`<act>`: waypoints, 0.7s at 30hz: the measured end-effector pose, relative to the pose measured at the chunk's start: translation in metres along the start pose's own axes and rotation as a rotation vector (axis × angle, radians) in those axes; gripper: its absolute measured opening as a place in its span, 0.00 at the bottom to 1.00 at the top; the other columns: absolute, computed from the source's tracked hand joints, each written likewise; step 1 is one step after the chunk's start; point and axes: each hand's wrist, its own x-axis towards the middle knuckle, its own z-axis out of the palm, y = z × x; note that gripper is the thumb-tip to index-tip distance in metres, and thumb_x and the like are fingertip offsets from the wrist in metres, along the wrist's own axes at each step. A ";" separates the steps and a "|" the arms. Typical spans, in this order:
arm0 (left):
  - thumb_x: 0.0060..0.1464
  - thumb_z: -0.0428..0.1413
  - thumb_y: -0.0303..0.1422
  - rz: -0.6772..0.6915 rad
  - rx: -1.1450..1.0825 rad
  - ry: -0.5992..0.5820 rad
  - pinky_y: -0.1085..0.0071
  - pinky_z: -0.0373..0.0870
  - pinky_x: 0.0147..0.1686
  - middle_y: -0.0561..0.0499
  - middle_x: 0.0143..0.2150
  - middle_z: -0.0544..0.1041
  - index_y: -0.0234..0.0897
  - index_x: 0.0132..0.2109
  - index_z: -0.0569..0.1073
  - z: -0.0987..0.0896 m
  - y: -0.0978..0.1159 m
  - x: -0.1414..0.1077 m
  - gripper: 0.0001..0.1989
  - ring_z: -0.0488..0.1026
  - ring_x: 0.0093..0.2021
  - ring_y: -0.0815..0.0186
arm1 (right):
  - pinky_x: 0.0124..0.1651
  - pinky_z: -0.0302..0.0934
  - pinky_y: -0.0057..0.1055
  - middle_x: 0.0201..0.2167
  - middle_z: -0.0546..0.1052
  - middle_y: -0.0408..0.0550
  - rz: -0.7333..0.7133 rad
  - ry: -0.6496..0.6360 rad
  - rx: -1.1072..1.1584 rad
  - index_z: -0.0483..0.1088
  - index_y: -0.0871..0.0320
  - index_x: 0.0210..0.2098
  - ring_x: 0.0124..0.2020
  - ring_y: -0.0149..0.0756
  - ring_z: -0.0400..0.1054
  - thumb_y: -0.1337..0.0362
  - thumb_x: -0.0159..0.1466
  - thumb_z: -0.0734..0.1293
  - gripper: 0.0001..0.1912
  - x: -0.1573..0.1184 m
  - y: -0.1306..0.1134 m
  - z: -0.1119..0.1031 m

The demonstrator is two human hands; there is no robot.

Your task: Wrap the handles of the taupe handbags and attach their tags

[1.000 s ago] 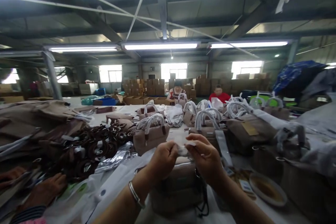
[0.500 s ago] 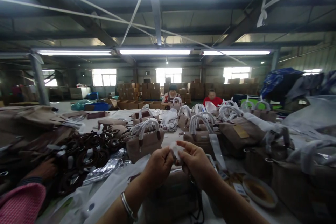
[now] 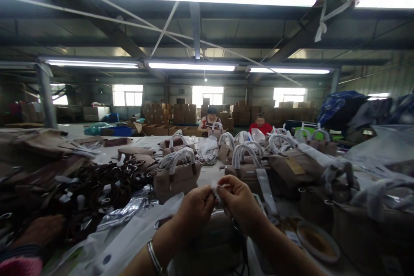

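My left hand and my right hand meet in front of me, fingers pinched together. Between them is a small piece of white wrapping, thin and translucent; most of it is hidden by the fingers. Right below the hands sits a grey-brown handbag, dark and partly covered by my forearms. Beyond them stand a taupe handbag with wrapped handles, and another handbag whose handles are also in white wrapping.
At left lie a heap of dark brown straps and shiny clear plastic packets. A co-worker's hand reaches in there. On the right are a round dish and more handbags. Two people sit across the table.
Both hands stay together, fingers shifted slightly around the white piece, which shows less now. The co-worker's hand and pink sleeve moved down and left. The view tilted slightly.
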 end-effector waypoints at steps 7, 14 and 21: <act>0.63 0.46 0.36 0.027 0.005 -0.017 0.73 0.59 0.27 0.52 0.26 0.70 0.35 0.30 0.69 -0.001 0.003 0.001 0.15 0.64 0.26 0.69 | 0.35 0.61 0.29 0.29 0.75 0.47 -0.430 0.082 -0.634 0.73 0.59 0.25 0.30 0.34 0.67 0.58 0.62 0.67 0.13 0.005 -0.017 -0.018; 0.60 0.48 0.30 0.107 0.075 -0.078 0.73 0.58 0.27 0.51 0.25 0.71 0.34 0.28 0.70 -0.007 0.010 0.002 0.12 0.65 0.25 0.69 | 0.27 0.56 0.26 0.19 0.71 0.43 -0.340 0.043 -0.616 0.70 0.59 0.20 0.23 0.31 0.63 0.62 0.59 0.66 0.13 0.034 -0.028 -0.012; 0.60 0.52 0.35 0.061 -0.044 0.166 0.72 0.66 0.32 0.49 0.35 0.75 0.35 0.43 0.72 -0.016 0.014 0.004 0.10 0.70 0.31 0.67 | 0.16 0.50 0.24 0.12 0.65 0.37 -0.218 0.093 -0.391 0.66 0.57 0.25 0.13 0.28 0.58 0.56 0.61 0.64 0.13 0.059 -0.031 -0.002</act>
